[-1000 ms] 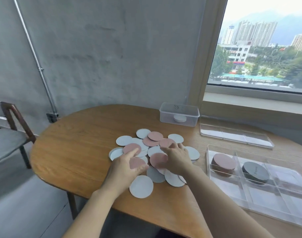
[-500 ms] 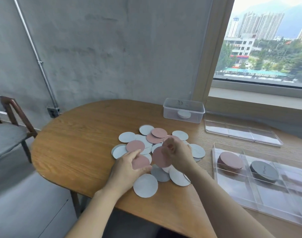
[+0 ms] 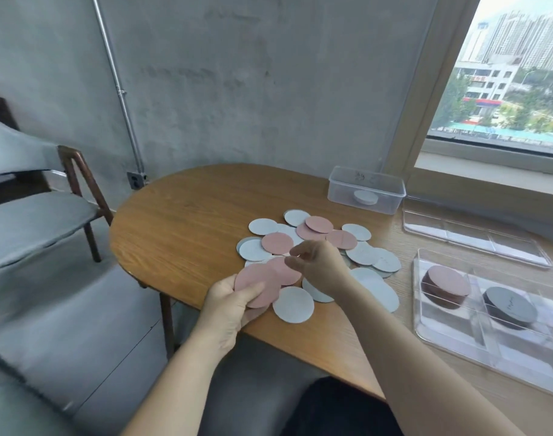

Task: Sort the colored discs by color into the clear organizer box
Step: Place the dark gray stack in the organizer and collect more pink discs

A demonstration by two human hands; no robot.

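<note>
The left hand (image 3: 234,302) grips thin pink round discs (image 3: 257,283) at the table's (image 3: 180,221) front edge; the right hand (image 3: 320,265) hovers loosely curled, apparently empty. The discs are probably light and flexible, so pinch at the rims.

Grey concrete wall (image 3: 237,89), bright window (image 3: 504,73)

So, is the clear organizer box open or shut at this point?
Open: no lid is visible over the organizer box. A pink stack and a grey stack sit exposed in neighbouring compartments.

The left hand (image 3: 228,309) and right hand (image 3: 322,265) extend from bare forearms (image 3: 410,357), above a black garment (image 3: 331,410).
</note>
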